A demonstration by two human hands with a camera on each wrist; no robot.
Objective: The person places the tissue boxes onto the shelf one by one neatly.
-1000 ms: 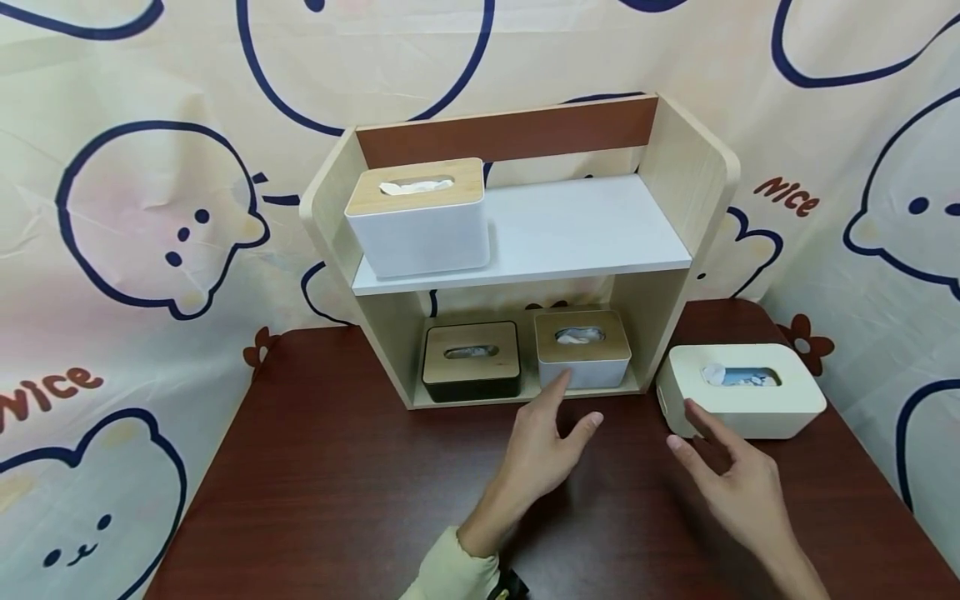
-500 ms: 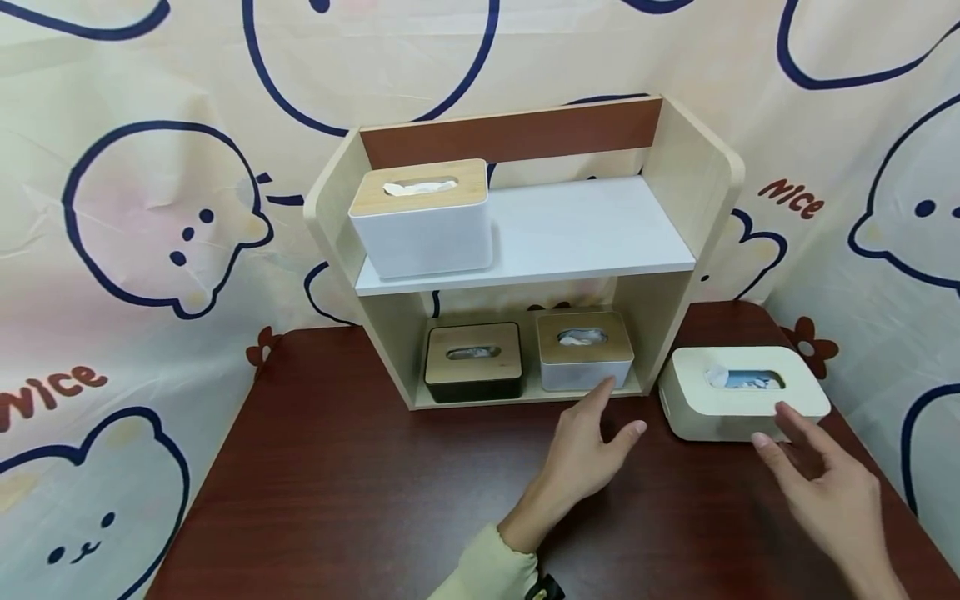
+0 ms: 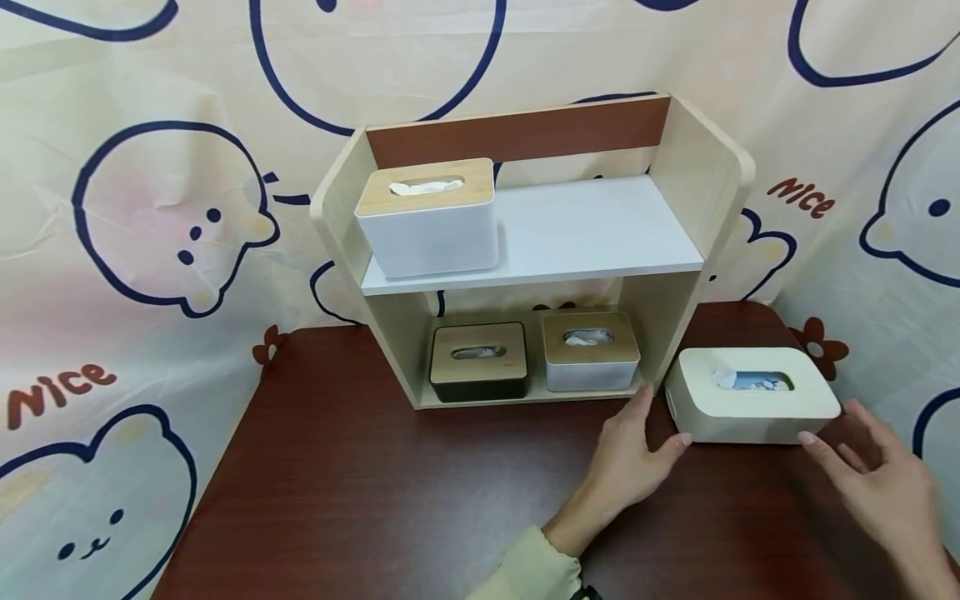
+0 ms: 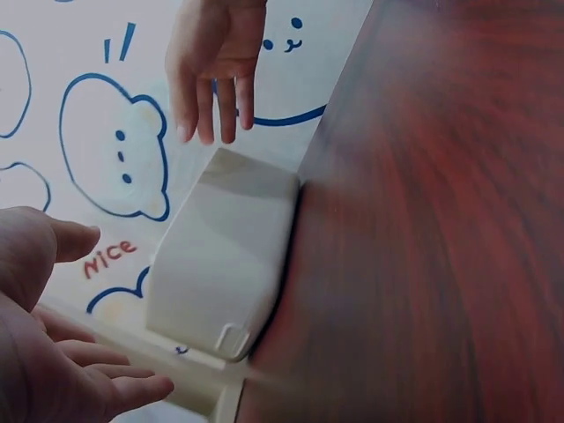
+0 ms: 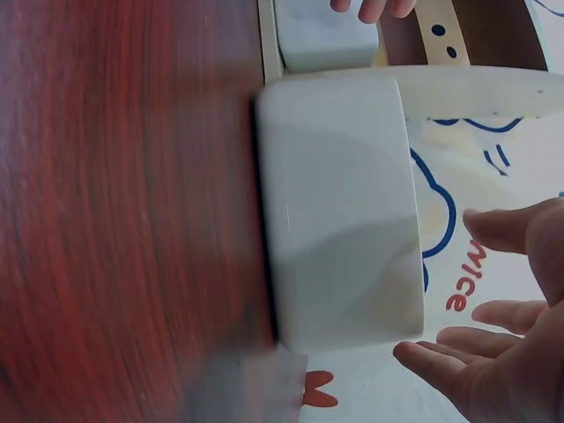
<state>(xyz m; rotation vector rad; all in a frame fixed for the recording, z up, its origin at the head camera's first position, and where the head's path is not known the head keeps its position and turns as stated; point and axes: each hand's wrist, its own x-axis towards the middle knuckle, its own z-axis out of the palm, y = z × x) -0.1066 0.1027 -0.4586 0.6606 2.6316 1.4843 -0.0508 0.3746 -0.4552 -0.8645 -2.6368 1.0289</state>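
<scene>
A cream tissue box (image 3: 750,421) with an oval slot on top stands on the dark wooden table, right of a small shelf. My left hand (image 3: 626,462) hovers near the box's left front corner, its fingers fairly straight and holding nothing. At the right end, my right hand (image 3: 881,483) is close by with fingers spread; whether a fingertip touches the box I cannot tell. In the left wrist view the tissue box (image 4: 225,251) lies between both hands. The right wrist view shows the box (image 5: 339,211) with the right hand (image 5: 502,326) just beside its end.
The two-tier shelf (image 3: 600,242) stands at the back of the table (image 3: 360,492). A large white tissue box (image 3: 427,233) with a wooden lid sits on its upper left. Below are a black tissue box (image 3: 480,375) and a smaller white one (image 3: 592,362). A printed curtain (image 3: 172,350) hangs behind.
Both hands have moved right. The left went from before the small white box to the cream box's left side; the right passed along its front to the right end. The boxes stay put.
</scene>
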